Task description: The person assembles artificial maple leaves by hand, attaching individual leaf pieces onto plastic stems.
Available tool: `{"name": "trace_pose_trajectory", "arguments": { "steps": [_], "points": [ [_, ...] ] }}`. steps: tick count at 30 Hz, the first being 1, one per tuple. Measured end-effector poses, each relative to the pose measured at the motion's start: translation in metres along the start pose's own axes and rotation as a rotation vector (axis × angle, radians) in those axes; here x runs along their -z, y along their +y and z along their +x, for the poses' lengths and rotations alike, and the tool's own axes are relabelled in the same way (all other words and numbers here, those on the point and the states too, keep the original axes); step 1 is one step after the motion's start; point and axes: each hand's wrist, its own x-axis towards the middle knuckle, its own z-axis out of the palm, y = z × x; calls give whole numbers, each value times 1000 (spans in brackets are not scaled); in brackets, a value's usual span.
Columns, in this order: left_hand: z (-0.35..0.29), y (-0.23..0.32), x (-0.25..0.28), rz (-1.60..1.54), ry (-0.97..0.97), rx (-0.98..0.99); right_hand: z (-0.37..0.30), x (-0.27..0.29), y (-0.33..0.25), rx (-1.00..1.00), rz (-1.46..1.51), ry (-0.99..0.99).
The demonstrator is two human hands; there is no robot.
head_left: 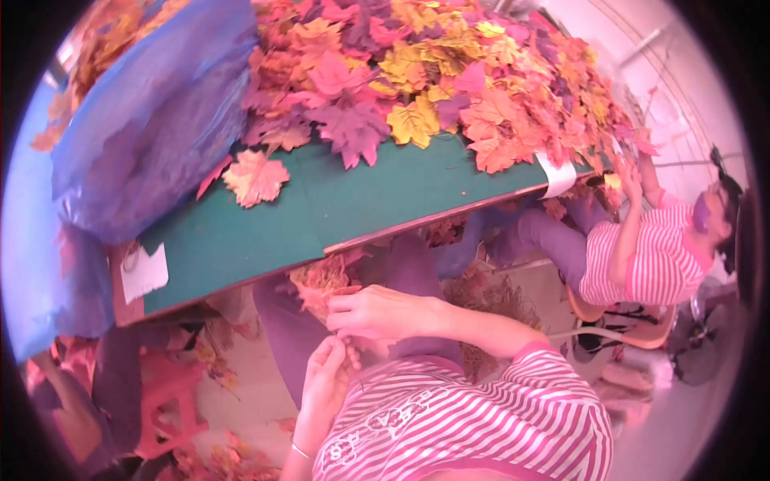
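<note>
A bunch of artificial autumn leaves (319,280), orange and pink, is above my lap just below the table edge. My right hand (377,313) is closed around its lower end, fingers curled over the stems. Close beneath it, my left hand (327,373) is raised with thumb and fingertips pinched together. Whatever sits between those fingertips is too small to make out. Past the bunch, a single pale orange leaf (257,178) lies on the green tabletop (241,240).
A large heap of leaves (417,64) in orange, yellow, pink and purple covers the table's far side. A blue plastic bag (152,128) bulges at the left, near a white paper tag (144,272). At right sits a person in stripes (642,252). Below left stands a red stool (172,405).
</note>
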Motion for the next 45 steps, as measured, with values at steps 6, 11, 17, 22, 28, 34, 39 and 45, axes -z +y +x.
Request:
{"name": "trace_pose_trajectory", "arguments": {
  "steps": [6, 11, 17, 22, 28, 34, 39, 45],
  "points": [
    [-7, 10, 24, -98, -51, -16, 7, 121, 32, -135, -429, 823],
    [3, 12, 21, -106, -93, -21, -109, 226, 116, -564, -956, 1401],
    [9, 13, -2, -117, -157, 27, -148, 250, 149, -622, -623, 1194],
    [4, 8, -2, -52, -116, -15, -137, 257, 143, -451, -807, 1254],
    [7, 7, -26, 164, 29, -77, -124, 273, 90, -192, -968, 1116],
    [11, -1, -11, 191, 159, -196, -31, 111, -12, -113, 115, 617],
    [2, 7, -17, 262, 196, -292, -24, -5, -41, -126, 310, 226],
    [6, -13, -28, 342, 256, -438, -57, -45, -43, -601, 458, 387]
  ]
}}
